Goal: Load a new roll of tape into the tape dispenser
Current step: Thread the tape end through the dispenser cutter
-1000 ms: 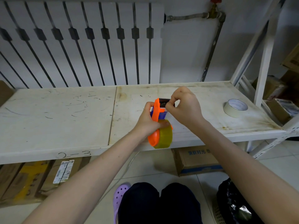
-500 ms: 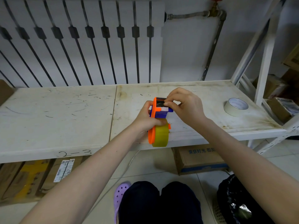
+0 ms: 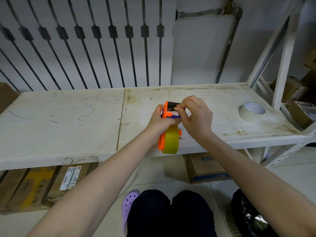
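Item: orange tape dispenser [image 3: 165, 111], yellow tape roll [image 3: 171, 141] mounted on it, held over the shelf's [image 3: 59, 120] front edge. Your left hand [image 3: 158, 121] grips its middle, fingers curled round. Your right hand [image 3: 196, 117] pinches its toothed blade end (anything between the fingertips: cannot tell). A white tape roll [image 3: 252, 111] lies on the shelf, well right.

I see a smooth orange plastic tape dispenser [image 3: 165, 114], a glossy yellowish tape roll [image 3: 170, 142], a matt, scuffed white-painted shelf [image 3: 68, 120], and dull brown cardboard boxes [image 3: 203, 168] below
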Demonstrator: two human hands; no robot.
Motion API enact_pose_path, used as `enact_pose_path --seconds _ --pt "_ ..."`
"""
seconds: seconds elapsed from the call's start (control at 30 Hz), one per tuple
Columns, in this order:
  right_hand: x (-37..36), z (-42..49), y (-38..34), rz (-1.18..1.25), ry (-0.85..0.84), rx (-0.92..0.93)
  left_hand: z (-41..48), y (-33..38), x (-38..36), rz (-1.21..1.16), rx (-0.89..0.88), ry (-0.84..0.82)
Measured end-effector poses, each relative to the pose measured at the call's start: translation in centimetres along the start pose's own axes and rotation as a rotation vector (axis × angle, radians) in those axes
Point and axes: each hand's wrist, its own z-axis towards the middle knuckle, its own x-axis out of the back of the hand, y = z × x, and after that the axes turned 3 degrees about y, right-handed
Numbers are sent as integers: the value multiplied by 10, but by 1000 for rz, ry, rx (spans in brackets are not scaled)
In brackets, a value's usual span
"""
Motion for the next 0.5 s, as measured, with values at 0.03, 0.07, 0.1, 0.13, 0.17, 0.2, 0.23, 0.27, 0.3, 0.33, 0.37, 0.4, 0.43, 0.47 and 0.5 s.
enact_pose_path --seconds 0.03,0.07,0.1,0.13,0.17,0.2,0.23,0.27,0.3,0.33,0.37,0.4,0.43,0.47,0.5 --pt "0 0 0 -4 2 7 1 0 0 14 -7 -2" --pt "1 0 1 -11 6 15 1 0 0 28 -20 -6" --pt "1 1 0 -19 10 21 1 -1 0 38 -34 -7" --pt "2 2 0 -24 11 26 2 -1 0 44 -50 -4" --pt "3 3 -1 -24 8 29 1 -1 0 46 -65 0" --pt "3 4 -2 -22 0 33 1 0 0 48 -77 3" --pt "3 5 -2 -19 -11 39 1 0 0 50 -84 6" --pt "4 6 -1 -12 -27 48 1 0 1 55 -89 8" --pt "5 7 1 1 -49 55 1 -1 2 58 -93 8" --pt "6 9 3 20 -76 57 1 -2 3 60 -93 5" --pt "8 10 6 43 -109 53 1 -3 4 63 -86 -1" --pt "10 12 9 64 -144 44 1 -3 5 72 -80 -5" --pt "12 13 11 82 -174 34 0 -3 5 85 -79 -7" --pt "14 14 13 95 -196 25 0 -2 5 98 -82 -8" --pt "16 15 14 108 -212 15 0 -2 4 107 -87 -11"
